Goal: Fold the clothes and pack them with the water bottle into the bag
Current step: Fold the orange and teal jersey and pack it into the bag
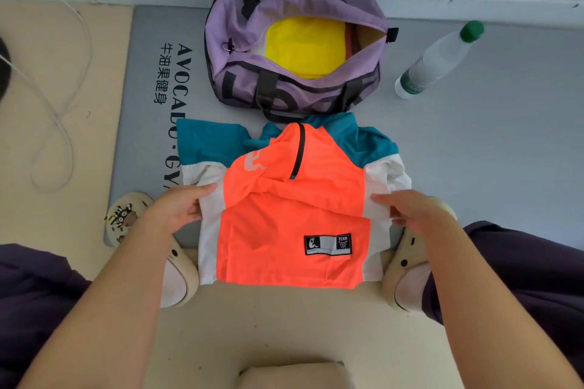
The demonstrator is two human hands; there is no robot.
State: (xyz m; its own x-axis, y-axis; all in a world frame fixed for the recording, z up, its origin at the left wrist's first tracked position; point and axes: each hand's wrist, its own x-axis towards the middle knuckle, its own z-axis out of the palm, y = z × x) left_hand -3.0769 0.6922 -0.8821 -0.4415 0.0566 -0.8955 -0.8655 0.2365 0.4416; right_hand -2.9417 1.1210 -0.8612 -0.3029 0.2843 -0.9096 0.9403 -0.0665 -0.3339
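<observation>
An orange, white and teal shirt [294, 224] lies partly folded on the grey mat [474, 142], its lower part hanging over the mat's near edge. My left hand [183, 204] grips its white left side. On the white right side, my right hand [407, 207] holds the fabric. Beyond the shirt stands an open purple bag [240, 31] with a folded yellow garment [303, 44] inside. To the right of the bag, a clear water bottle [439, 61] with a green cap lies on the mat.
My feet in beige slippers [407, 271] sit on either side of the shirt. A white cable [63, 123] loops over the beige floor at left. A white wall runs along the back. A beige box edge [290, 376] shows at the bottom.
</observation>
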